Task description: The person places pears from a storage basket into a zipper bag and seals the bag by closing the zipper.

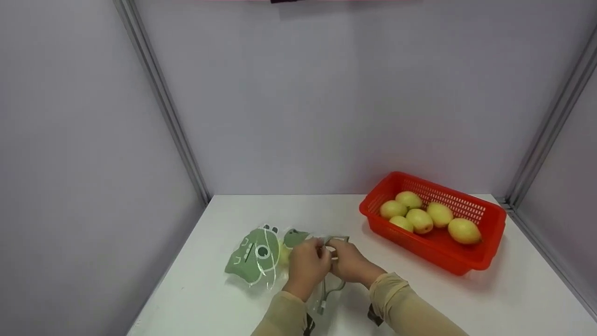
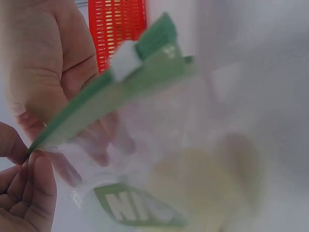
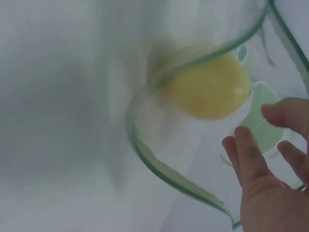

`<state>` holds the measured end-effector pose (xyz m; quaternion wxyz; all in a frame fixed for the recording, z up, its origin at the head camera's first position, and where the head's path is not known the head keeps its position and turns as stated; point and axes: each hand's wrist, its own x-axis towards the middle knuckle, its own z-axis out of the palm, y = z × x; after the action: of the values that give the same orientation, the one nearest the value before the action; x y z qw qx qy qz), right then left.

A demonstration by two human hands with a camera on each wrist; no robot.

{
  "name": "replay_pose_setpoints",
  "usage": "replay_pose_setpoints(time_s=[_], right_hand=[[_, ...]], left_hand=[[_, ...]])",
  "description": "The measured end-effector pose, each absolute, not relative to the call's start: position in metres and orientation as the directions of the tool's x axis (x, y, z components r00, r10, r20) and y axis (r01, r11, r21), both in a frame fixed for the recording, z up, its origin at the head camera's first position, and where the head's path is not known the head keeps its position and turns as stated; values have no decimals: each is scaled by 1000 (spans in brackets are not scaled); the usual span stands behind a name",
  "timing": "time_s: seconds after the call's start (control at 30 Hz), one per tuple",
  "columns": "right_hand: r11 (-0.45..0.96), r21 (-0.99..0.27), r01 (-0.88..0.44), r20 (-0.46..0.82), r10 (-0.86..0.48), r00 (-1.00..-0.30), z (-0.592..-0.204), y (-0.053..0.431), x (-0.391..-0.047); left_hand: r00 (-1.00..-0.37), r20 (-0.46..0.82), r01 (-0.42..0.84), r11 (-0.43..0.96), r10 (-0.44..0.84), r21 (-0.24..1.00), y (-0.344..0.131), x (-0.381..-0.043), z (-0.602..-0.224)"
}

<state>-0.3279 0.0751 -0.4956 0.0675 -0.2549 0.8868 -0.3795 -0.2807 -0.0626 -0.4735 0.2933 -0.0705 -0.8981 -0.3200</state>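
My left hand pinches the green zip edge of a clear plastic zip bag, seen at the lower left of the left wrist view. A white slider sits on that edge, and a green "NI…" label is printed below it. My right hand is at the bag's mouth with its fingers spread; in the right wrist view those fingers are apart from one another. A yellow lemon-like fruit shows beside the curved green rim, partly blurred by the film. Just left lies another clear bag with a green cartoon face.
At the right stands a red plastic basket holding several yellow fruits. White table lies under everything, with grey panels rising behind and at both sides.
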Motion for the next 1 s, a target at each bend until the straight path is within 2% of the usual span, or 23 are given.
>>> replay_pose_setpoints(time_s=[0.17, 0.57, 0.83, 1.0], right_hand=[[561, -726, -399, 57, -528, -847, -493, 85, -329], [584, -644, -494, 112, -567, -816, -482, 111, -331], [680, -579, -449, 59, -515, -855, -468, 128, -337], [691, -548, -471, 86, -514, -854, -457, 137, -342]], left_hand=[[-819, 568, 304, 785, -73, 539, -63, -281, -474], [-816, 574, 302, 798, -66, 522, -62, -279, -479], [-833, 548, 287, 788, -75, 545, -62, -278, -481], [-847, 525, 272, 779, -85, 565, -62, -278, -480]])
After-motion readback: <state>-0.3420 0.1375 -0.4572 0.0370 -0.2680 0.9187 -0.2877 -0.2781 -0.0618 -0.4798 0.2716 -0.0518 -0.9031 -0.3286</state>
